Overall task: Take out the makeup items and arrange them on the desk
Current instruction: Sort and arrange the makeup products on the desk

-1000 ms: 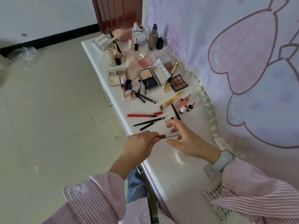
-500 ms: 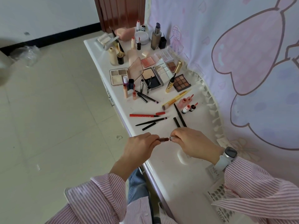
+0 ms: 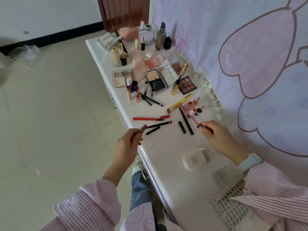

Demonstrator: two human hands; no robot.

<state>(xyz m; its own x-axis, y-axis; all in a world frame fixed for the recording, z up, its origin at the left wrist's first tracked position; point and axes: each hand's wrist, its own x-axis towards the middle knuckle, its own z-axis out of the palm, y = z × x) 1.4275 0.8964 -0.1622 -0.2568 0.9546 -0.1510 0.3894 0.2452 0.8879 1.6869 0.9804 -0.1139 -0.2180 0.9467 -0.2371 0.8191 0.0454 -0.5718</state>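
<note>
Step in hand: lip gloss opened, two halves to set out.

My left hand (image 3: 128, 144) grips tube (image 3: 143, 127) off worktop (image 3: 166, 172) front edge.

My right hand (image 3: 215, 134) pinches wand cap; pink wand (image 3: 193, 119) slants up toward small bottles (image 3: 194, 111).

Next, I judge: lay both beside black pencils (image 3: 158, 125), gently, since round parts roll.

Worktop glossy white, smudged; palettes (image 3: 188, 85) flat, hard-edged.

Palettes (image 3: 188, 85) lie behind pencils (image 3: 158, 125), perhaps touching bottles (image 3: 131, 87).

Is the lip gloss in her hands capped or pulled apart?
Pulled apart: left hand grips the tube, right hand pinches the pink wand, well apart.
</note>
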